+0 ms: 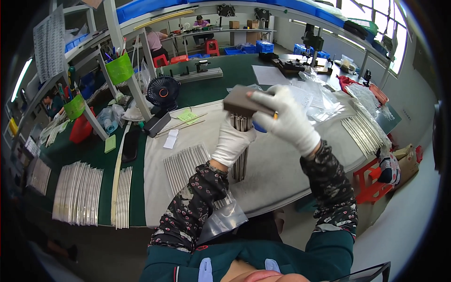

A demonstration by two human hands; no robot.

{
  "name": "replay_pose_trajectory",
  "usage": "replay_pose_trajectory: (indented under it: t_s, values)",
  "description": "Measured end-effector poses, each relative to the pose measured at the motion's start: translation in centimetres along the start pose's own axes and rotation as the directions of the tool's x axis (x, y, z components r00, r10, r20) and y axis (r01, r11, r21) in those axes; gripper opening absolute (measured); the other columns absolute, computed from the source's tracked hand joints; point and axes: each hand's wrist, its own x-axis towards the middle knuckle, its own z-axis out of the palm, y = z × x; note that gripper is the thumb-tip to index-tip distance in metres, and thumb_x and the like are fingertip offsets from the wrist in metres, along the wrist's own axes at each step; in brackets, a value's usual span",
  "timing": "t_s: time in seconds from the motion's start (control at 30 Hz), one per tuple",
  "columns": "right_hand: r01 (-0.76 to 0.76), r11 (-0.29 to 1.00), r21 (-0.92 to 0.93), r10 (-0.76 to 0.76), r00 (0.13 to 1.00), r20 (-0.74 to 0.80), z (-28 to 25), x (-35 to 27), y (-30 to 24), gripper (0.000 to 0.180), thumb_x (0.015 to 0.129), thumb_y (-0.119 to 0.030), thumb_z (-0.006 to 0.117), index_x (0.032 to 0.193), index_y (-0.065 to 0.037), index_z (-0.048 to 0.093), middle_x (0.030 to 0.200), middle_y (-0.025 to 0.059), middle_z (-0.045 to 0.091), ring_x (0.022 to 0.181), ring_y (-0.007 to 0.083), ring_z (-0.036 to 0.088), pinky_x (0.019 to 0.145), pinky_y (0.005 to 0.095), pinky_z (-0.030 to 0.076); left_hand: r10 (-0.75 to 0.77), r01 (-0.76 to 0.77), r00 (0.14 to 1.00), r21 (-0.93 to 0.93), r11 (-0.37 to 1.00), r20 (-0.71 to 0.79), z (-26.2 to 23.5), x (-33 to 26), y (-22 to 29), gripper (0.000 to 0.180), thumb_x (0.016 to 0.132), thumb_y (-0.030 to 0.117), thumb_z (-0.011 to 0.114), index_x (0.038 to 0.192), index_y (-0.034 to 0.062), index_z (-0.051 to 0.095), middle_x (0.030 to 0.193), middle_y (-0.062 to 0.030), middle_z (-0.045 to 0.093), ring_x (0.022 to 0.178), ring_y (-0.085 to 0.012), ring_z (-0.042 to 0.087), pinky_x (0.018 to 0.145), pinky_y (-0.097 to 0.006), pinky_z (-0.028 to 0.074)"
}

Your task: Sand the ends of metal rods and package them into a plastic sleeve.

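Observation:
My left hand, in a white glove, is wrapped round a bundle of thin metal rods that stands upright on the pale cloth. Held in my gloved right hand is a dark grey-brown rectangular block, just over the upper ends of the rods. Whether the block touches them I cannot tell. To the left of the bundle, a row of loose rods lies on the cloth, partly behind my left forearm. A clear plastic bag sits at the table's near edge, below that forearm.
Bagged rods and a dark phone lie at the left. A small black fan and a dark box stand behind the cloth. More rods lie at the right, near a red stool. Other people sit far back.

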Motion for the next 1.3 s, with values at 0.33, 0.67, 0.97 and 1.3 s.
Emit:
replay_pose_trajectory:
  t_s: [0.33,0.67,0.97,1.3]
  values:
    - [-0.242,0.913,-0.329,0.266,0.964,0.03,0.3,-1.0,4.3,0.028,0.066,-0.028,0.062,0.09,-0.014,0.065,0.08,0.0171,0.054,0.085,0.0334,0.052,0.073,0.0395,0.044,-0.287,0.3,0.953,-0.429,0.852,0.096,-0.6,0.0,2.4,0.022,0.069,0.0,0.057,0.09,0.0046,0.052,0.074,0.002,0.052,0.066,-0.0049,0.048,0.061,-0.021,0.043]
    - [-0.639,0.634,-0.434,0.754,0.637,0.163,5.7,-14.0,7.4,0.055,0.064,-0.044,0.065,0.109,-0.012,0.058,0.119,0.0193,0.046,0.116,0.0333,0.038,0.094,0.04,0.034,-0.261,0.279,0.96,-0.415,0.866,0.101,-0.5,-1.1,1.8,0.029,0.069,0.002,0.061,0.094,0.0026,0.046,0.079,-0.0036,0.056,0.072,-0.0094,0.055,0.065,-0.025,0.046]
    - [-0.315,0.039,0.948,0.416,0.868,0.271,7.0,-3.1,-3.5,0.046,0.064,-0.005,0.067,0.105,-0.001,0.046,0.092,0.0041,0.056,0.084,0.0097,0.053,0.079,0.024,0.043,-0.231,0.27,0.96,-0.312,0.911,0.158,2.0,-6.0,-1.6,0.05,0.065,0.004,0.063,0.111,0.0037,0.045,0.089,-0.0031,0.055,0.08,-0.0126,0.054,0.073,-0.026,0.045]
    - [-0.172,-0.32,0.932,0.738,0.572,0.359,6.3,-7.9,1.7,0.024,0.075,-0.004,0.057,0.096,-0.002,0.046,0.07,0.0062,0.054,0.057,0.0159,0.055,0.057,0.0302,0.05,-0.494,0.747,0.468,-0.03,0.664,0.733,-0.9,-8.0,2.6,0.038,0.06,0.013,0.063,0.092,-0.0026,0.051,0.068,-0.0083,0.056,0.06,-0.015,0.052,0.056,-0.028,0.045]
